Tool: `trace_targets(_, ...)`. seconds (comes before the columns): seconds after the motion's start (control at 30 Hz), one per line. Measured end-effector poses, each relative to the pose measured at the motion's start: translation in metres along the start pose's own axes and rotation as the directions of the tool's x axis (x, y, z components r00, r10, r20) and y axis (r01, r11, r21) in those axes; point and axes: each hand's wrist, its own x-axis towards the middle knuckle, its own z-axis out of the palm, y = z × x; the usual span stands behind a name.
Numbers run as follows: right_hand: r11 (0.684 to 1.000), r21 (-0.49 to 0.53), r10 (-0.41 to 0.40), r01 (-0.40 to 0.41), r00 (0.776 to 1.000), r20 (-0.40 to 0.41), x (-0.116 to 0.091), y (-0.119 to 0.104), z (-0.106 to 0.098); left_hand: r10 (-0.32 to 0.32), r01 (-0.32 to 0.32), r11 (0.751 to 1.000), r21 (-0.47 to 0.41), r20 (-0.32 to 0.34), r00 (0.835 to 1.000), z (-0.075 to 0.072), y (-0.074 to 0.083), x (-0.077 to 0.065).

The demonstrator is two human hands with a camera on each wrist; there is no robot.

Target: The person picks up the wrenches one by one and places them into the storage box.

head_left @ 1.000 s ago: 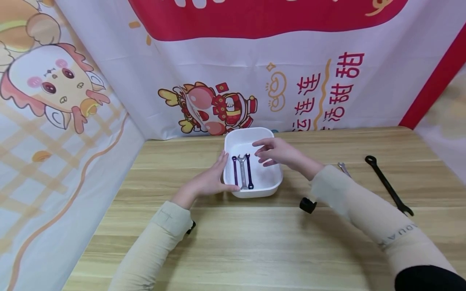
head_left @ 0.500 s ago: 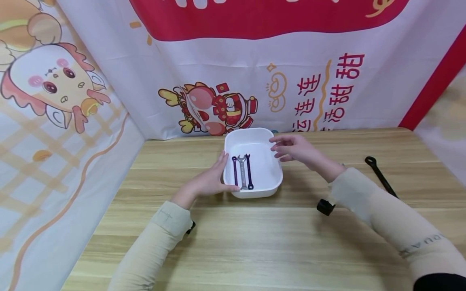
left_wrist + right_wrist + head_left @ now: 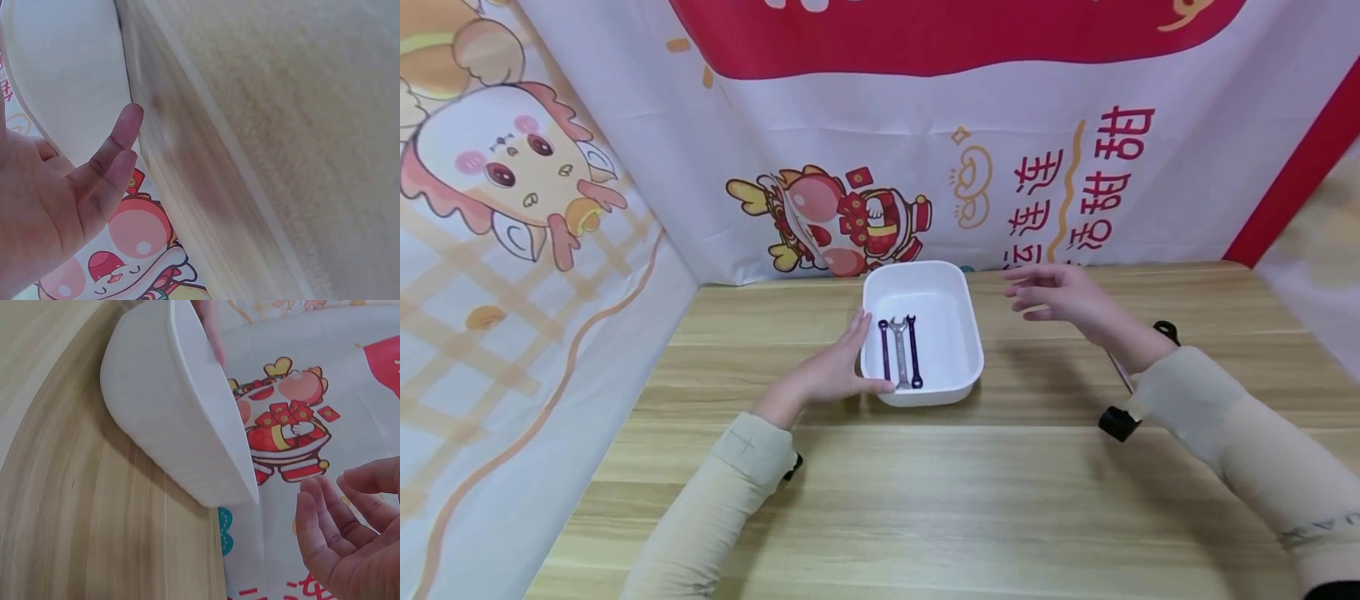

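A white plastic bin (image 3: pixel 951 350) stands at the back of the table in the head view. Three wrenches lie side by side along its left inner side: a dark purple wrench (image 3: pixel 884 350), a silver open-end wrench (image 3: pixel 900 354) and another dark wrench (image 3: pixel 913 354). My left hand (image 3: pixel 831 371) rests against the bin's left side, fingers straight, thumb at the near left corner. To the right of the bin, my right hand (image 3: pixel 1063 300) hovers above the table with loosely bent fingers and nothing in them. The right wrist view shows that hand (image 3: pixel 356 531) apart from the bin (image 3: pixel 169 406).
Beyond the right hand lies a large black wrench (image 3: pixel 1166 331), mostly hidden by the forearm. A thin silver wrench (image 3: pixel 1120 371) shows partly beside the sleeve. Printed cloth (image 3: pixel 850 108) hangs behind the wooden table (image 3: pixel 925 508) and along its left side.
My right hand has drawn away from above the bin to the right, past its rim, and its forearm now covers most of the black wrench. The left hand, bin and wrenches stay put.
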Motion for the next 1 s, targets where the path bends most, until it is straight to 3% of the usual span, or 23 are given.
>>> trace_targets(0.2,1.0,-0.009,-0.002,0.001,1.0,-0.016,-0.008,0.011,-0.017,0.009,-0.009,1.0,0.004,-0.005,1.0,0.0,-0.001,0.001)
trace_targets(0.73,0.991,0.12,-0.06,0.067,0.996,-0.06,-0.027,0.05,-0.055,0.006,-0.006,1.0,0.015,-0.003,1.0,0.001,-0.004,0.002)
trace_targets(1.0,0.996,0.078,-0.026,0.032,0.997,-0.071,-0.041,0.068,-0.081,0.006,-0.006,1.0,0.012,-0.002,1.0,0.002,-0.003,0.002)
